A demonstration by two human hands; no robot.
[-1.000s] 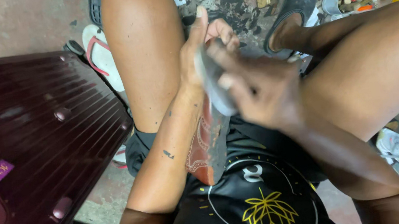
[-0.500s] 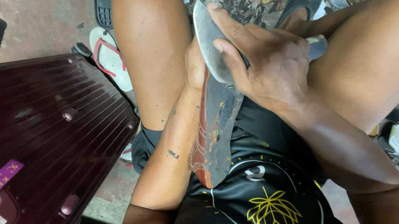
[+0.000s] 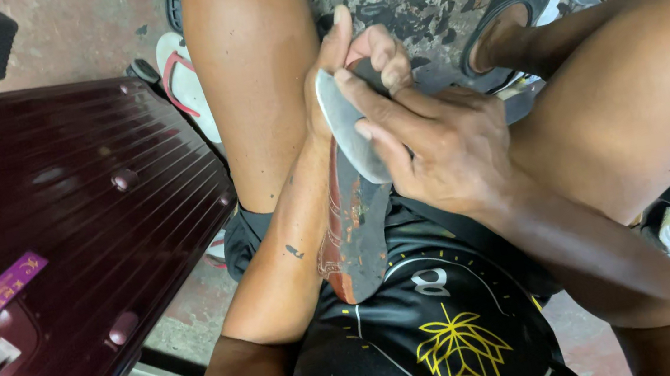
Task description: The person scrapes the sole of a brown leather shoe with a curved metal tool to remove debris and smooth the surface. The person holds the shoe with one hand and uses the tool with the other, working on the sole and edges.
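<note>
The brown leather shoe [image 3: 350, 222] (sole up, heel against the lap) is clamped by the left hand [image 3: 350, 66]. The right hand [image 3: 448, 150] presses a grey sole piece [image 3: 347, 126] onto it; uneven pressure could shift it crooked.

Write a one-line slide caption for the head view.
Seated person's left hand and right hand press a grey sole piece onto a reddish-brown shoe, beside a maroon suitcase.

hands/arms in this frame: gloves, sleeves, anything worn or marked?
Both bare: no gloves, rings, watch or sleeves in view. The left hand has short nails; its forearm carries a few small dark smudges. The right hand and forearm are bare too, fingers unadorned. Black shirt with yellow print below.
</note>
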